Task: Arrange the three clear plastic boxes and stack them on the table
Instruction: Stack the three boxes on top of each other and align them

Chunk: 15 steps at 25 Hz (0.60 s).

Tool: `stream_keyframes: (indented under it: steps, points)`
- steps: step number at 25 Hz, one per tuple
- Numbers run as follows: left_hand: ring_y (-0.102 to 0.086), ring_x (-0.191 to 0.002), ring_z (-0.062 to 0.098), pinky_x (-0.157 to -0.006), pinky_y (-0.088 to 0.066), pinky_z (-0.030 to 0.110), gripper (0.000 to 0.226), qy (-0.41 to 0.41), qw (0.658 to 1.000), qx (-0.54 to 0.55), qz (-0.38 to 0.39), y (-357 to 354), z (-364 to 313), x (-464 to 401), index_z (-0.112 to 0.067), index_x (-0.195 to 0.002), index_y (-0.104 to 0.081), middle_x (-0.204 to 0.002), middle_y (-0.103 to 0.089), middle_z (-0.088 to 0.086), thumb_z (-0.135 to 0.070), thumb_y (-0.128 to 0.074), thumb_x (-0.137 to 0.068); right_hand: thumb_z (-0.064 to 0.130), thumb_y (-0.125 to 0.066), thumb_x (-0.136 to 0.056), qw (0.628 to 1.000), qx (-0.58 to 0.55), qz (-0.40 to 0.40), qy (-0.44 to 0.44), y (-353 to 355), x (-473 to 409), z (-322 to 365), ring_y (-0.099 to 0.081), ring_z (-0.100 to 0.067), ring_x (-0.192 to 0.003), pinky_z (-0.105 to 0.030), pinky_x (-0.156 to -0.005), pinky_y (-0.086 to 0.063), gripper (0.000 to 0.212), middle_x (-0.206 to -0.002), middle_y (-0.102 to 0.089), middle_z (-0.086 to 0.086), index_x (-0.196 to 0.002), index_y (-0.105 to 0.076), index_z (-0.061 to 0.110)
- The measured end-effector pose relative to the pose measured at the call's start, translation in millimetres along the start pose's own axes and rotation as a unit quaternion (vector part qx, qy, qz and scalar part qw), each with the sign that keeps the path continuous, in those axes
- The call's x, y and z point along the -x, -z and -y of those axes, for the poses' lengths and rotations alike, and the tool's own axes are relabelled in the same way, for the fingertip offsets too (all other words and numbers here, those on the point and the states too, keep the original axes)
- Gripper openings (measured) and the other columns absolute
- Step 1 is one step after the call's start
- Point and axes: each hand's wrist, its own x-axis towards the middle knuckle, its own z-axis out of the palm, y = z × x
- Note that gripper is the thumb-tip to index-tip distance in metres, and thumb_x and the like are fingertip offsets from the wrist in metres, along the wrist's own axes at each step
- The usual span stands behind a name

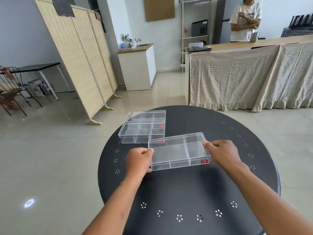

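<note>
On the round black table (pixel 186 192), a clear plastic box with three compartments (pixel 179 150) is held at both short ends. My left hand (pixel 139 161) grips its left end and my right hand (pixel 221 153) grips its right end. A red sticker marks its near right corner. Behind it to the left, two more clear divided boxes lie one on top of the other: the upper one (pixel 142 131) sits shifted toward me over the lower one (pixel 147 114). The held box's far left corner overlaps the stack's near right corner.
The table's left edge runs just beside the stacked boxes. Beyond the table stand a folding wicker screen (pixel 81 65), a white cabinet (pixel 137 68) and a cloth-draped counter (pixel 245 77) with a person (pixel 244 21) behind it. A chair (pixel 11 89) stands at far left.
</note>
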Motion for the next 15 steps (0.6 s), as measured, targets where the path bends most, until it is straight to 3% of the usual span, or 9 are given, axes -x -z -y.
stream_keyframes:
  steps: [4,7,11,15]
  points:
    - [-0.065,-0.042,0.008,-0.057,-0.066,0.04,0.023,-0.014,0.998,0.012,-0.057,64,18,-22,-0.023,-0.064,-0.078,-0.058,-0.073,-0.006,-0.036,-0.07,-0.081,0.033,-0.061,-0.091,0.998,-0.019,0.05,0.036,-45,16,39,-0.038,-0.02,-0.056,-0.029,-0.053,-0.034,0.043,-0.054,-0.047,-0.006,-0.054,-0.049,0.013]
    - [-0.074,-0.061,0.02,-0.064,-0.067,0.042,0.024,-0.006,0.996,-0.003,-0.084,98,32,-41,-0.023,-0.062,-0.076,-0.061,-0.074,-0.015,-0.037,-0.072,-0.081,0.031,-0.059,-0.088,0.996,-0.02,0.08,0.028,-85,24,59,-0.039,-0.02,-0.056,-0.028,-0.054,-0.037,0.039,-0.055,-0.049,-0.007,-0.055,-0.052,0.013]
    - [-0.077,-0.077,0.033,-0.069,-0.065,0.044,0.017,0.012,0.997,0.001,-0.082,114,41,-68,-0.024,-0.069,-0.074,-0.067,-0.077,0.0,-0.033,-0.075,-0.083,0.03,-0.059,-0.085,0.996,-0.027,0.089,0.008,-122,23,71,-0.048,-0.02,-0.055,-0.029,-0.058,-0.05,0.037,-0.054,-0.055,-0.009,-0.053,-0.053,0.011]
    - [-0.076,-0.083,0.036,-0.071,-0.063,0.043,0.016,0.019,0.997,0.002,-0.069,113,50,-91,-0.021,-0.073,-0.076,-0.081,-0.08,0.012,-0.032,-0.075,-0.084,0.032,-0.062,-0.087,0.995,-0.041,0.09,-0.019,-138,15,71,-0.06,-0.02,-0.052,-0.043,-0.07,-0.067,0.047,-0.055,-0.074,-0.01,-0.057,-0.062,-0.003]
